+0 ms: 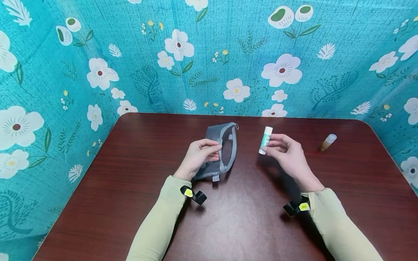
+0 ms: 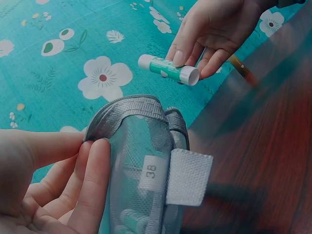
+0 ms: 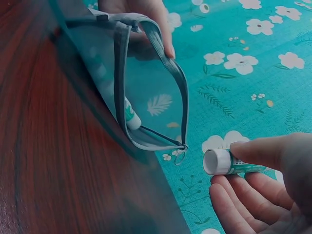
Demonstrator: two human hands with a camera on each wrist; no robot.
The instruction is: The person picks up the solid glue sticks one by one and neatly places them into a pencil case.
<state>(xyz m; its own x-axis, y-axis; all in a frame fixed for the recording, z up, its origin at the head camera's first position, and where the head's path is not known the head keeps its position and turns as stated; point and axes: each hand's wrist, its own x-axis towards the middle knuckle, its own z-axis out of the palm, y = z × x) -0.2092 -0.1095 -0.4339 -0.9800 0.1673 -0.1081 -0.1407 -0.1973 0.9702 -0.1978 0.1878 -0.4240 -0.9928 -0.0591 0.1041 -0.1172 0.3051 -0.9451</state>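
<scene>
My left hand (image 1: 202,155) pinches the zipper edge of a grey mesh zip pouch (image 1: 214,131), whose mouth gapes toward the right. Through the mesh in the left wrist view, a green-and-white tube (image 2: 134,220) lies inside the pouch; the right wrist view also shows a white-ended glue stick (image 3: 131,117) in there. To the right of the pouch, my right hand (image 1: 289,154) holds a green-and-white glue stick (image 1: 265,140) between thumb and fingers, raised and apart from the pouch. A white tag (image 2: 189,178) hangs from the pouch's near end.
A small tube with a clear cap and amber body (image 1: 328,142) stands at the right on the dark red-brown table (image 1: 240,223). Blue-green flowered cloth (image 1: 211,69) hangs behind the table and along both sides.
</scene>
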